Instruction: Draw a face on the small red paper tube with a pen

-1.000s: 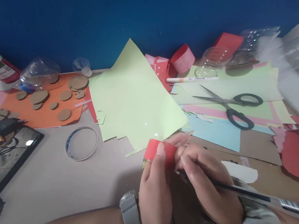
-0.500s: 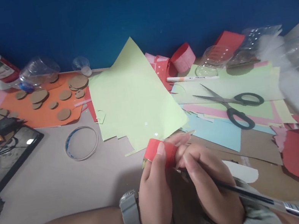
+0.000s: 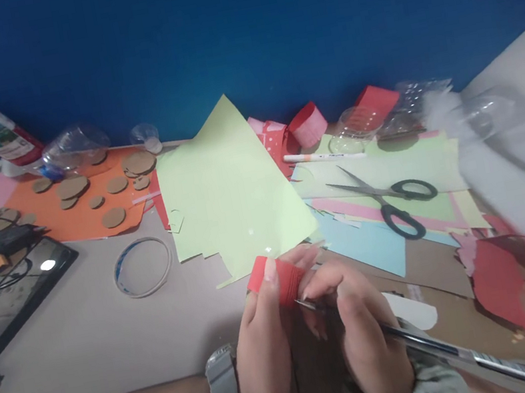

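Note:
My left hand, with a grey watch on its wrist, pinches a red paper strip that looks curled or folded in layers. Its thumb lies on top of the strip, and some of its fingers extend behind it. In my right hand is a long pen with a clear and dark barrel. The pen's metal tip is at the lower right edge of the red paper; whether it touches is hard to tell. Beyond both hands lies a large pale green sheet with a stepped, cut lower edge.
Black-handled scissors rest on stacked coloured paper at right, near a white marker. A tape roll lies left of the green sheet. Cardboard discs sit on orange paper. A tablet-like device with cables is far left.
The view has tilted up and turned slightly right. My right fingers have shifted on the pen, and its metal tip now shows clearly beside the red strip. The left hand keeps its pinch.

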A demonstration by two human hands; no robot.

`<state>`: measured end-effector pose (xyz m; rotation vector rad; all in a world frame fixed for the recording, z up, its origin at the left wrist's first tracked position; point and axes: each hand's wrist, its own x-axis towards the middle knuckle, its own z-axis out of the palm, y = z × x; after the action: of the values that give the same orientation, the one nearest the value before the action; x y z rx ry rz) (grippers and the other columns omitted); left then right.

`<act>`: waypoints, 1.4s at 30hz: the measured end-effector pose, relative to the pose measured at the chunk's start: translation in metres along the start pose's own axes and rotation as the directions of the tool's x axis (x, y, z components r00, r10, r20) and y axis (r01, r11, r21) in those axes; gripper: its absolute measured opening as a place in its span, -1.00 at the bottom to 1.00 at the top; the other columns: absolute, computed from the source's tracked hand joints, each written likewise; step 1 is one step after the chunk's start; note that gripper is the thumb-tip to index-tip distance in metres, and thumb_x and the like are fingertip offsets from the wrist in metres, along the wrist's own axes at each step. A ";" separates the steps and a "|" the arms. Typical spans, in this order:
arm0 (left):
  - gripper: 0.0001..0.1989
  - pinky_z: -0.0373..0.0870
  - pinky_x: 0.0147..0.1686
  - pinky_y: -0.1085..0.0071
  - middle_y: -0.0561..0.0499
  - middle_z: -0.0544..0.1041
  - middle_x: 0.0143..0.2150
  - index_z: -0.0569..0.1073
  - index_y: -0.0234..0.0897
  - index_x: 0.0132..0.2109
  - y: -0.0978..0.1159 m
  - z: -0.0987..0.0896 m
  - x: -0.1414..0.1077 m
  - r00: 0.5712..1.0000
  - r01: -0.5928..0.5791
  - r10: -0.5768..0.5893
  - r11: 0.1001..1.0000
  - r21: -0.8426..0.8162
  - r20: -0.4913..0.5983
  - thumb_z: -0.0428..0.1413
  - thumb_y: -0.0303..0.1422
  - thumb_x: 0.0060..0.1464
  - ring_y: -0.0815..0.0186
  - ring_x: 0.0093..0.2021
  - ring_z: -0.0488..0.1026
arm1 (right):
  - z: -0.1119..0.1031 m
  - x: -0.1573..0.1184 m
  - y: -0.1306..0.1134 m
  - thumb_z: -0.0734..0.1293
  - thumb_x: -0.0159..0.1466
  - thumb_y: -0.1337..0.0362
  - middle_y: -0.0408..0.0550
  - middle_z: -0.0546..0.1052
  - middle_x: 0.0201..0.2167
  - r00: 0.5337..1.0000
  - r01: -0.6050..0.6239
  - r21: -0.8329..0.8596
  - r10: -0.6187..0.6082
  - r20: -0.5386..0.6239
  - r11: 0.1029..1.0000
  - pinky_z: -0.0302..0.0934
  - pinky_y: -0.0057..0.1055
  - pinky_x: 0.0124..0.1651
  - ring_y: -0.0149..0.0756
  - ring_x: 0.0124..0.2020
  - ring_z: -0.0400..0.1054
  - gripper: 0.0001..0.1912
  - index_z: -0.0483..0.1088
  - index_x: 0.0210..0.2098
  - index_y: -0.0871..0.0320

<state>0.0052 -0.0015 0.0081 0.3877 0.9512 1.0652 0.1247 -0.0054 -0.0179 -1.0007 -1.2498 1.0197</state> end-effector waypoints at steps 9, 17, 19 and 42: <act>-0.63 0.20 0.82 -0.10 -0.15 0.88 0.35 0.90 -0.11 0.13 0.012 0.014 -0.011 0.983 0.090 -0.096 0.995 -0.045 -0.158 0.30 0.00 0.58 -0.13 0.66 0.56 | 0.002 0.003 0.001 0.23 0.82 -0.02 -0.22 0.41 -0.49 0.996 0.082 -0.130 -0.077 0.042 0.988 0.20 -0.33 -0.53 -0.27 -0.57 0.27 -0.49 0.36 -0.29 -0.03; -0.57 0.02 0.89 -0.06 -0.01 0.80 0.52 0.90 -0.02 0.17 0.003 0.001 0.000 0.989 0.095 -0.093 0.995 0.012 -0.113 0.24 0.08 0.58 -0.12 0.79 0.40 | -0.002 0.008 -0.007 0.17 0.80 0.13 -0.22 0.35 -0.50 0.977 0.188 -0.277 -0.150 0.154 0.942 0.14 -0.23 -0.55 -0.18 -0.58 0.23 -0.54 0.24 -0.30 -0.09; -0.52 0.08 0.88 0.05 0.07 0.79 0.53 0.89 0.04 0.23 -0.002 -0.006 0.004 0.992 0.103 -0.101 0.994 0.029 -0.075 0.16 0.11 0.61 -0.06 0.80 0.39 | -0.003 0.006 -0.005 0.20 0.80 0.13 -0.21 0.39 -0.51 0.976 0.195 -0.317 -0.152 0.158 0.928 0.21 -0.22 -0.56 -0.16 -0.58 0.29 -0.54 0.27 -0.31 -0.11; -0.47 -0.03 0.90 -0.07 -0.04 0.80 0.51 0.88 -0.05 0.26 -0.008 -0.010 0.006 0.994 0.094 -0.095 0.995 -0.030 -0.051 0.14 0.13 0.66 -0.08 0.77 0.42 | -0.008 0.003 0.003 0.30 0.68 0.30 -0.31 0.39 -0.52 0.968 0.221 -0.390 -0.151 0.202 0.894 0.22 -0.42 -0.50 -0.33 -0.59 0.33 -0.65 0.25 -0.28 -0.02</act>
<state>0.0029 -0.0018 -0.0058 0.2906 0.9910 1.0049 0.1327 -0.0020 -0.0207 -1.1011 -1.7139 0.7121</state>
